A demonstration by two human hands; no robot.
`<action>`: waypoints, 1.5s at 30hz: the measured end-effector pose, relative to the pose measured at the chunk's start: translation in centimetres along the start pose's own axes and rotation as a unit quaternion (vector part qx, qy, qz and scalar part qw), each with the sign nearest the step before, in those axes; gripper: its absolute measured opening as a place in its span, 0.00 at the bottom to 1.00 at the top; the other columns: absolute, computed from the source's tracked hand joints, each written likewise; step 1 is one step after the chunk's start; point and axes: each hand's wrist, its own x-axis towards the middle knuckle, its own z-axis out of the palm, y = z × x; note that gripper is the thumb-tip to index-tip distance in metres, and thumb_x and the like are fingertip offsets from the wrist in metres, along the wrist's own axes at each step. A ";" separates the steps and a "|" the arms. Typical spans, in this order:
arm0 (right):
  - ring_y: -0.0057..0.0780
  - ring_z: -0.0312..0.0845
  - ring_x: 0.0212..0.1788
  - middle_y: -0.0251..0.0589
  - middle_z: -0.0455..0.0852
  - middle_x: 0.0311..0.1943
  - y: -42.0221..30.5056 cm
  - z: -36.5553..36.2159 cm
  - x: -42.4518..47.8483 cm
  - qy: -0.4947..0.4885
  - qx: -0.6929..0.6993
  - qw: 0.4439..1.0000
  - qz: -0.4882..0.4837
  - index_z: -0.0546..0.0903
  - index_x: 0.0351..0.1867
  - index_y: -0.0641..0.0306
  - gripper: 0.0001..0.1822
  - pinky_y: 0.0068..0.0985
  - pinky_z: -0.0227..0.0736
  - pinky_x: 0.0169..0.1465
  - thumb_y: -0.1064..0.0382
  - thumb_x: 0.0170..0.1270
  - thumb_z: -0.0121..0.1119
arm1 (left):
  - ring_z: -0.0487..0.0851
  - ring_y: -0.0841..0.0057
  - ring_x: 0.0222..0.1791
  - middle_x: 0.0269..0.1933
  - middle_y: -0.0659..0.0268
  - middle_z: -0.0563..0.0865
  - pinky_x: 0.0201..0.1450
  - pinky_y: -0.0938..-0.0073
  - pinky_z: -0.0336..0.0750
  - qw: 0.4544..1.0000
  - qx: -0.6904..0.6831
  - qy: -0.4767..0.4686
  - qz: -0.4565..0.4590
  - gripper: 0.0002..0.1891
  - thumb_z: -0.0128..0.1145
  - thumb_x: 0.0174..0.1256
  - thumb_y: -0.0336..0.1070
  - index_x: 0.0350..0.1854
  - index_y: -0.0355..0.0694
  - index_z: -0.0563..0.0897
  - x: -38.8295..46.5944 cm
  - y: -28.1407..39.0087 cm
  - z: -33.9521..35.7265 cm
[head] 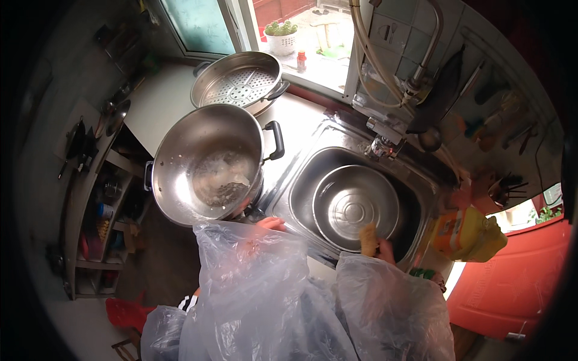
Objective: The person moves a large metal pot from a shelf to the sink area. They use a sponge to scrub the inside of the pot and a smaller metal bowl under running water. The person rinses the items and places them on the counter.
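Observation:
My right hand (385,251) grips a yellow-brown scrubbing pad (368,239) at the near rim of a steel basin (329,198). The basin lies in the stainless sink (301,173), below the tap (381,146). Only the fingers of my left hand (271,223) show, beside the sink's left edge; clear plastic sleeves cover both arms. Close to these fingers, a large steel pot (180,140) with black handles tilts towards me. Wet residue and small pale bits lie on its bottom. Whether my left hand touches the pot is hidden.
Behind the pot, a perforated steel steamer tier (237,74) stands on the white counter (158,99) by the window. A yellow plastic jug (469,234) is right of the sink. Utensils hang on the tiled wall. Open shelves (101,230) stand at the left.

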 end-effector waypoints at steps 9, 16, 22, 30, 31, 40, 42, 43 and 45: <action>0.38 0.77 0.40 0.45 0.76 0.39 -3.5 -0.6 -2.6 0.002 0.219 0.967 0.131 0.71 0.43 0.70 0.18 0.39 0.78 0.42 0.68 0.48 0.53 | 0.76 0.72 0.30 0.38 0.56 0.78 0.31 0.70 0.72 0.993 0.069 0.086 0.047 0.32 0.57 0.56 0.46 0.56 0.28 0.62 6.2 -1.1 8.2; 0.31 0.80 0.35 0.38 0.82 0.30 -6.9 -1.5 -6.4 -0.039 0.036 0.998 -0.026 0.78 0.31 0.74 0.10 0.28 0.76 0.42 0.69 0.47 0.56 | 0.75 0.69 0.41 0.44 0.53 0.74 0.39 0.71 0.71 0.991 0.042 -0.123 0.025 0.33 0.62 0.49 0.47 0.54 0.33 0.64 5.2 -1.3 8.1; 0.36 0.80 0.32 0.43 0.82 0.27 -13.7 -0.5 -13.0 0.040 0.137 0.985 0.101 0.78 0.33 0.72 0.12 0.31 0.77 0.36 0.65 0.50 0.54 | 0.73 0.67 0.40 0.40 0.55 0.73 0.40 0.70 0.69 0.966 0.113 -0.220 0.072 0.26 0.60 0.50 0.43 0.49 0.36 0.68 2.0 -1.0 7.4; 0.40 0.78 0.28 0.48 0.79 0.31 -21.4 2.4 -20.8 0.082 0.019 0.990 0.110 0.74 0.38 0.72 0.15 0.34 0.78 0.34 0.64 0.50 0.49 | 0.71 0.63 0.39 0.35 0.56 0.72 0.42 0.69 0.66 0.836 0.334 -0.292 0.322 0.16 0.58 0.51 0.38 0.42 0.41 0.73 -2.7 1.0 6.9; 0.39 0.79 0.28 0.46 0.79 0.29 -22.1 3.0 -21.2 0.085 0.014 0.992 0.094 0.75 0.34 0.71 0.13 0.35 0.78 0.34 0.63 0.50 0.49 | 0.71 0.63 0.39 0.35 0.56 0.72 0.42 0.69 0.66 0.829 0.336 -0.291 0.339 0.15 0.58 0.51 0.37 0.41 0.42 0.74 -3.3 1.4 6.6; 0.37 0.79 0.25 0.44 0.78 0.25 -29.4 12.7 -24.0 0.117 -0.046 0.992 0.006 0.73 0.30 0.68 0.11 0.40 0.80 0.28 0.62 0.48 0.49 | 0.81 0.71 0.38 0.38 0.59 0.80 0.46 0.71 0.79 0.899 0.158 -0.372 0.168 0.13 0.48 0.58 0.33 0.42 0.30 0.74 -11.5 10.4 1.4; 0.38 0.79 0.24 0.45 0.78 0.26 -30.5 14.1 -23.5 0.112 -0.047 0.992 0.020 0.72 0.33 0.71 0.13 0.41 0.80 0.28 0.64 0.47 0.49 | 0.81 0.68 0.39 0.38 0.55 0.79 0.45 0.69 0.80 0.907 0.125 -0.360 0.179 0.12 0.48 0.58 0.32 0.40 0.27 0.74 -11.6 10.5 -0.3; 0.38 0.79 0.24 0.46 0.78 0.26 -30.9 14.5 -23.4 0.095 -0.061 0.993 0.015 0.72 0.33 0.72 0.13 0.41 0.80 0.27 0.64 0.47 0.49 | 0.81 0.66 0.40 0.38 0.54 0.79 0.45 0.69 0.80 0.910 0.109 -0.356 0.184 0.12 0.48 0.57 0.32 0.38 0.26 0.73 -11.9 10.8 -0.9; 0.39 0.79 0.24 0.47 0.78 0.26 -32.3 15.9 -23.1 0.062 -0.093 0.994 0.004 0.72 0.32 0.73 0.13 0.40 0.80 0.26 0.64 0.47 0.49 | 0.81 0.65 0.39 0.38 0.53 0.79 0.45 0.68 0.80 0.911 0.101 -0.352 0.188 0.11 0.48 0.57 0.31 0.37 0.26 0.73 -12.5 11.5 -2.3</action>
